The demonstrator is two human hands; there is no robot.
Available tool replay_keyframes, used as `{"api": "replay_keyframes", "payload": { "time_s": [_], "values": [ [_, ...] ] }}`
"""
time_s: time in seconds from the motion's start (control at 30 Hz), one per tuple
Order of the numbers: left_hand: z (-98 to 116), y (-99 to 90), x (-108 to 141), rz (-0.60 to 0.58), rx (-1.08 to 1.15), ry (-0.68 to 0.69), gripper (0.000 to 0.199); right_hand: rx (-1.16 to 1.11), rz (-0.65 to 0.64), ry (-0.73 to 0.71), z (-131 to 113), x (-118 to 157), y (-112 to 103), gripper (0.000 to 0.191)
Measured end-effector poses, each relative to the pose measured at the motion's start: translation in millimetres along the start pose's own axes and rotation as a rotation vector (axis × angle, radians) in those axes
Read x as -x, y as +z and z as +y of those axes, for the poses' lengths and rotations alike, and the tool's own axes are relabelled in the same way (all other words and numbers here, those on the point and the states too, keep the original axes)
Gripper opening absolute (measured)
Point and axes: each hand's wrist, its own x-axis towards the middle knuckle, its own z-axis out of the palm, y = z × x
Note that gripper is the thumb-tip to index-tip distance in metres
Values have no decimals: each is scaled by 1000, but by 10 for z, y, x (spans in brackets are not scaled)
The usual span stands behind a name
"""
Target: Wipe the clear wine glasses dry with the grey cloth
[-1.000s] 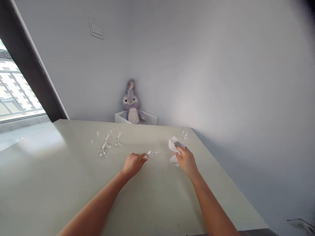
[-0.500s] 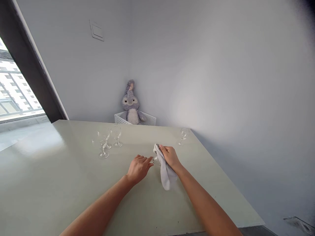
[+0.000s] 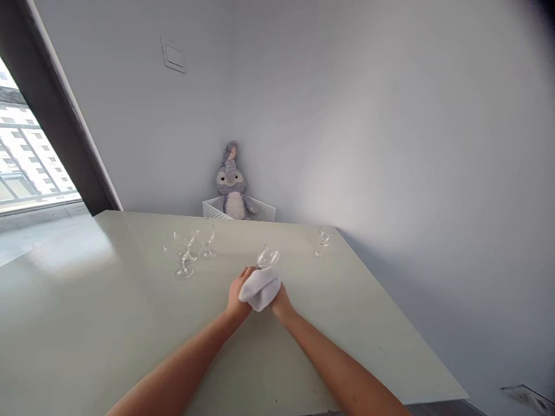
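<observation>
A clear stemmed glass (image 3: 267,257) is held near the middle of the table, its bowl pointing away from me. A pale grey cloth (image 3: 261,289) covers its lower part and lies between my hands. My left hand (image 3: 238,296) is closed at the left side of the cloth, by the glass; the glass's base is hidden. From the right, my right hand (image 3: 282,304) grips the cloth, with most of its fingers hidden behind the fabric.
Three stemmed glasses, one of them at the front (image 3: 184,263), stand on the left of the pale table (image 3: 130,323). Another glass (image 3: 324,240) stands near the right edge. Behind the table, a plush toy (image 3: 231,182) sits in a white perforated basket (image 3: 263,212).
My right hand has moved left with the cloth, which now wraps the glass's lower part. The glass bowl, earlier under the cloth, now shows and points away from me.
</observation>
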Motion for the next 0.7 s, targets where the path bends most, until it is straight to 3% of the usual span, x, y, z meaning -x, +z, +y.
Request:
{"api": "replay_keyframes", "payload": {
  "time_s": [0.1, 0.17, 0.27, 0.37, 0.5, 0.6, 0.7],
  "values": [
    [-29, -10, -65, 14, 131, -58, 9, 71, -119, -103, -31, 92, -13, 16],
    [-64, 9, -115, 25, 240, -95, 13, 171, -178, -263, -86, 126, -77, 20],
    [-124, 53, -161, 30, 406, -162, 23, 424, -272, -549, -191, 156, -194, 29],
    [-166, 67, -169, 45, 568, -226, 28, 754, -369, -685, -306, 164, -357, 30],
    [-176, 5, -184, 106, 640, -252, 30, 948, -411, -597, -494, 99, -651, 24],
    [-151, -35, -193, 134, 655, -258, 28, 735, -294, -426, -628, 16, -742, 28],
    [-94, -9, -159, 94, 652, -206, 26, 398, -200, -262, -665, -52, -597, 28]
  ]
}}
